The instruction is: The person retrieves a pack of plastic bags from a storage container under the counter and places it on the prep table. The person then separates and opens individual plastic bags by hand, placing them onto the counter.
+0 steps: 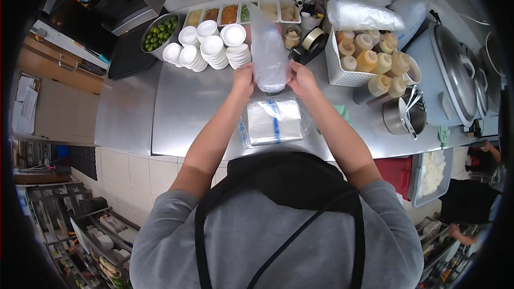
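Between my two hands is a clear plastic bag (pixel 269 56), stretched upward over the counter, with a small dark patch at its lower end. My left hand (pixel 244 78) grips the bag's left side, fingers closed. On the opposite side my right hand (pixel 301 78) pinches it too. What lies inside the bag is hard to make out through the plastic. Just below, a flat pack of clear plastic bags (pixel 289 119) with blue print lies on the steel counter (pixel 182 112). Stacks of white bowls (pixel 213 48) stand left of the bag.
A bowl of limes (pixel 161 33) and several food trays (pixel 230 14) line the back. At the right are a tape dispenser (pixel 310 43), a white basket (pixel 338 69) of sauce bottles, a metal pot (pixel 396 120) and large lidded containers (pixel 447 75). Another person (pixel 471 203) stands far right.
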### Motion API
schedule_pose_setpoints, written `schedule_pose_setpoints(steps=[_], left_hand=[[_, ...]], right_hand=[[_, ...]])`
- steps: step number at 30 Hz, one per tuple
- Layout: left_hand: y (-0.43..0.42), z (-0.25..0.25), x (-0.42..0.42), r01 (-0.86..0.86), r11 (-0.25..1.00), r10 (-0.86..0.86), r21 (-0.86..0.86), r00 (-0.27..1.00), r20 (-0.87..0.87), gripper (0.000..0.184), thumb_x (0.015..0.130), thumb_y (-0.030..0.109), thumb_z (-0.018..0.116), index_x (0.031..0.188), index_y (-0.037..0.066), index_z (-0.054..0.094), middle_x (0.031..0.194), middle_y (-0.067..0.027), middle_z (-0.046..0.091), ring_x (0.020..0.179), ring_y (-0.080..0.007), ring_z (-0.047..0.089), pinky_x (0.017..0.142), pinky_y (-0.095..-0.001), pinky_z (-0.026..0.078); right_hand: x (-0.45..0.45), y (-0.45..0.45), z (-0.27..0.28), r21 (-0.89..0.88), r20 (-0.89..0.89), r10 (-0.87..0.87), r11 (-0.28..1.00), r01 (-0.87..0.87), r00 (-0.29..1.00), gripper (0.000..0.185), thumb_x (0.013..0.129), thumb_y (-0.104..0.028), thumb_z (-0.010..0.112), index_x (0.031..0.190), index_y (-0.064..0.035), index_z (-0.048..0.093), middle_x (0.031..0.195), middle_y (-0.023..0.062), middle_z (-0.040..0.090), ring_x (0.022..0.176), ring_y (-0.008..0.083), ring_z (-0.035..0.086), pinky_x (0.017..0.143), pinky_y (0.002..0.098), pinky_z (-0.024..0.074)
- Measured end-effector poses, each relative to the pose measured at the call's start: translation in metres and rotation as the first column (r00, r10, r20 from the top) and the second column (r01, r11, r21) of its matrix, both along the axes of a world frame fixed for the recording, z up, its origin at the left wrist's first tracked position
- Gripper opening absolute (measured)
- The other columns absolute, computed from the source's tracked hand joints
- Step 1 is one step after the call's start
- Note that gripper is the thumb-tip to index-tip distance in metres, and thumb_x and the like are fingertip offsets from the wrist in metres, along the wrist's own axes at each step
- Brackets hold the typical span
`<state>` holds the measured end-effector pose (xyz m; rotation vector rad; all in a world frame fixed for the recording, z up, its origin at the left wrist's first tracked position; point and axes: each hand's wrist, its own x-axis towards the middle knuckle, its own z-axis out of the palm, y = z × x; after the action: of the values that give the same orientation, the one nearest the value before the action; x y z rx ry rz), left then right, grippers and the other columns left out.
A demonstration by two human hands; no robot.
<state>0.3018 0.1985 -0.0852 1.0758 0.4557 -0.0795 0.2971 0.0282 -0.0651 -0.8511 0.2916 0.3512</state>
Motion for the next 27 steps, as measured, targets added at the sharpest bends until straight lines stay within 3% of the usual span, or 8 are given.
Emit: schedule_pose_setpoints(steps=[4, 7, 10, 20, 23, 24, 26, 27], left_hand=[[0.003, 0.037, -0.026, 0.082, 0.962, -0.116, -0.259, 0.986, -0.119, 0.013, 0.082, 0.011, 0.043, 0.083, 0.006, 0.055, 0.064, 0.0013, 0.052, 0.052, -0.0072, 0.045, 0.042, -0.0195, 0.029], [-0.001, 0.024, -0.044, 0.037, 0.931, -0.093, -0.363, 0.986, -0.139, 0.019, 0.083, 0.015, 0.040, 0.094, 0.004, 0.052, 0.078, -0.0038, 0.057, 0.060, -0.0091, 0.051, 0.042, -0.0182, 0.029], [-0.008, 0.012, -0.050, 0.011, 0.917, -0.037, -0.398, 0.998, -0.058, 0.017, 0.082, 0.015, 0.039, 0.088, 0.005, 0.052, 0.071, -0.0020, 0.054, 0.055, -0.0092, 0.046, 0.037, -0.0200, 0.024], [-0.021, -0.001, -0.050, -0.116, 0.910, 0.092, -0.398, 0.993, -0.080, 0.021, 0.088, 0.025, 0.040, 0.075, 0.010, 0.047, 0.058, 0.0015, 0.046, 0.043, -0.0079, 0.038, 0.035, -0.0224, 0.020], [-0.015, -0.018, -0.041, -0.154, 0.896, 0.131, -0.418, 0.988, -0.083, 0.022, 0.088, 0.027, 0.041, 0.075, 0.010, 0.047, 0.058, 0.0029, 0.045, 0.043, -0.0080, 0.036, 0.036, -0.0228, 0.021], [-0.008, -0.017, -0.036, -0.119, 0.888, 0.113, -0.444, 0.993, -0.039, 0.018, 0.086, 0.022, 0.041, 0.086, 0.006, 0.050, 0.075, -0.0024, 0.052, 0.064, -0.0127, 0.047, 0.053, -0.0258, 0.035], [-0.004, -0.014, -0.025, -0.080, 0.880, 0.096, -0.468, 0.995, 0.009, 0.023, 0.084, 0.016, 0.042, 0.097, 0.002, 0.054, 0.092, -0.0076, 0.059, 0.085, -0.0174, 0.057, 0.071, -0.0287, 0.048], [-0.008, 0.014, -0.023, -0.079, 0.930, 0.081, -0.358, 0.997, -0.011, 0.019, 0.083, 0.020, 0.045, 0.091, 0.005, 0.054, 0.082, -0.0034, 0.057, 0.071, -0.0112, 0.054, 0.055, -0.0229, 0.040]], right_hand=[[-0.024, -0.003, 0.025, 0.083, -0.144, -0.124, 0.987, 0.137, 0.982, 0.021, 0.086, -0.013, 0.043, 0.100, 0.0010, 0.050, 0.081, 0.0046, 0.054, 0.068, 0.0111, 0.049, 0.069, 0.0233, 0.0434], [-0.031, 0.005, 0.017, 0.189, -0.133, -0.168, 0.963, 0.191, 0.977, 0.020, 0.086, -0.012, 0.044, 0.100, -0.0006, 0.050, 0.085, 0.0041, 0.054, 0.075, 0.0121, 0.051, 0.075, 0.0255, 0.0426], [-0.026, 0.010, 0.007, 0.276, -0.059, -0.157, 0.947, 0.168, 0.986, 0.022, 0.085, -0.008, 0.040, 0.103, 0.0030, 0.047, 0.097, 0.0099, 0.054, 0.086, 0.0159, 0.052, 0.073, 0.0270, 0.0421], [-0.023, 0.009, -0.017, 0.251, 0.033, -0.124, 0.961, 0.112, 0.992, 0.013, 0.082, -0.008, 0.045, 0.089, -0.0001, 0.053, 0.083, 0.0069, 0.057, 0.071, 0.0140, 0.055, 0.065, 0.0248, 0.0443], [-0.017, 0.005, -0.025, 0.295, 0.047, -0.101, 0.952, 0.083, 0.994, 0.012, 0.081, -0.008, 0.047, 0.087, -0.0010, 0.054, 0.075, 0.0051, 0.056, 0.061, 0.0115, 0.052, 0.054, 0.0231, 0.0422], [-0.014, 0.004, -0.021, 0.175, 0.074, -0.069, 0.983, 0.056, 0.995, 0.012, 0.081, -0.008, 0.047, 0.088, -0.0007, 0.055, 0.072, 0.0043, 0.055, 0.056, 0.0107, 0.050, 0.049, 0.0228, 0.0398], [-0.006, 0.003, -0.017, 0.052, 0.103, -0.036, 0.998, 0.031, 0.994, 0.013, 0.080, -0.007, 0.047, 0.088, -0.0004, 0.055, 0.070, 0.0036, 0.055, 0.052, 0.0100, 0.048, 0.044, 0.0225, 0.0373], [0.000, 0.001, -0.019, -0.144, 0.155, 0.030, 0.990, -0.007, 0.987, 0.014, 0.080, -0.007, 0.047, 0.088, 0.0002, 0.055, 0.069, 0.0032, 0.055, 0.051, 0.0100, 0.047, 0.043, 0.0227, 0.0358]])
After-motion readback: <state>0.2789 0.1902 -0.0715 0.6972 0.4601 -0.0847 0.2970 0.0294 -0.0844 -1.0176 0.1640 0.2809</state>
